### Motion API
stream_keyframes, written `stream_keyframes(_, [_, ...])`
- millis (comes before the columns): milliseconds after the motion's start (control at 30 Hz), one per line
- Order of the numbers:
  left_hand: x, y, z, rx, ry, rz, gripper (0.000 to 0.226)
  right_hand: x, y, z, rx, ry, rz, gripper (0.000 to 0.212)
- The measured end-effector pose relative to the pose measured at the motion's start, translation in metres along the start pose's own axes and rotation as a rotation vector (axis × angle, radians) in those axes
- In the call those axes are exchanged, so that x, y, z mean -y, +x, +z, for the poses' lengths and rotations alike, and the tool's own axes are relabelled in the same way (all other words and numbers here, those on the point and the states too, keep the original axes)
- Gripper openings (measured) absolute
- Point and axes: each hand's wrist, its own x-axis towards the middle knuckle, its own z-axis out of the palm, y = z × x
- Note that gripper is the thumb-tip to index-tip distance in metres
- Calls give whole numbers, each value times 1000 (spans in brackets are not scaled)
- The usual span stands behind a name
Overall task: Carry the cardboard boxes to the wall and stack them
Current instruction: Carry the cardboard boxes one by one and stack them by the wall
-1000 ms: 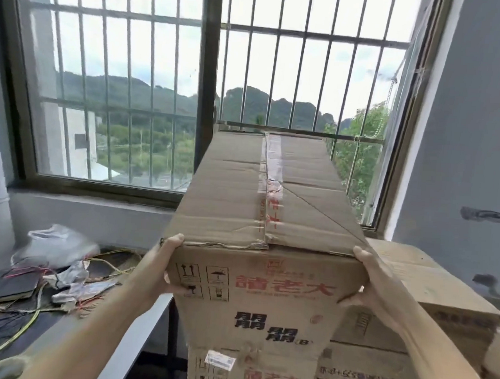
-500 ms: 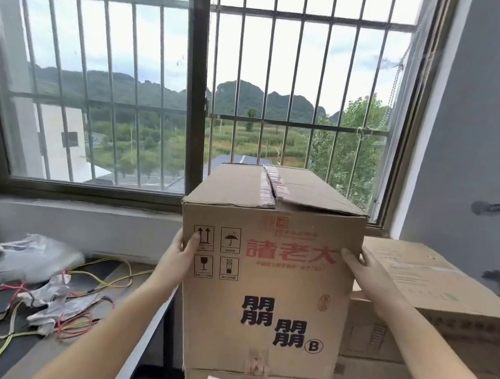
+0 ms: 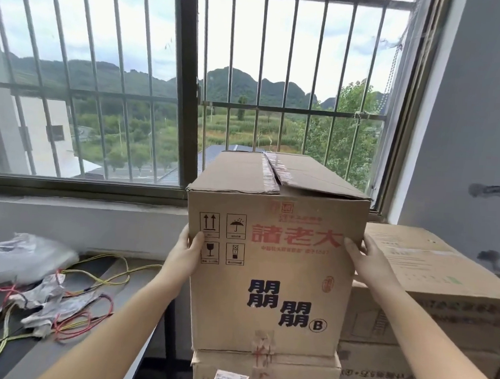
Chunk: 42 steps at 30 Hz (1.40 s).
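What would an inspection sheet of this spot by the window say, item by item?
Surface: grey table at left, under the window.
Job's things: top cardboard box sits upright on a lower box; side stack to its right.
Clutter: crumpled plastic bags on the table.
Hands: left hand and right hand grip the top box's sides.
Cables: red and yellow-green wires loose across the table.
Surroundings: barred window, grey wall at right.
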Motion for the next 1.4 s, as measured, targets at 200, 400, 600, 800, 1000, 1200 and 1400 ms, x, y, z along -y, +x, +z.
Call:
stream_keyframes(200, [1, -27, 3, -135, 58, 243, 39, 0, -31, -4, 28, 36, 10, 52])
stream_keyframes(400, [22, -75, 27, 26, 127, 430, 48, -24, -114, -29, 105, 79, -78, 45])
stream_keyframes(600, [60, -124, 54, 283, 102, 327, 37, -86, -229, -75, -114, 145, 56, 81])
stream_keyframes(800, [111, -190, 86, 548, 150, 20, 28, -149, -364, -110, -448, 196, 339, 93])
stream_keyframes(1000, [119, -264, 135, 843, 209, -42, 33, -164, -494, -133, -757, 288, 530, 113])
stream_keyframes(1200, [112, -362, 191, 1060, 178, 5, 26, -164, -613, -166, -969, 261, 628, 115])
stream_keyframes(1400, [116, -489, 232, 1281, 125, -1, 26, -155, -732, -208, -1146, 213, 706, 106])
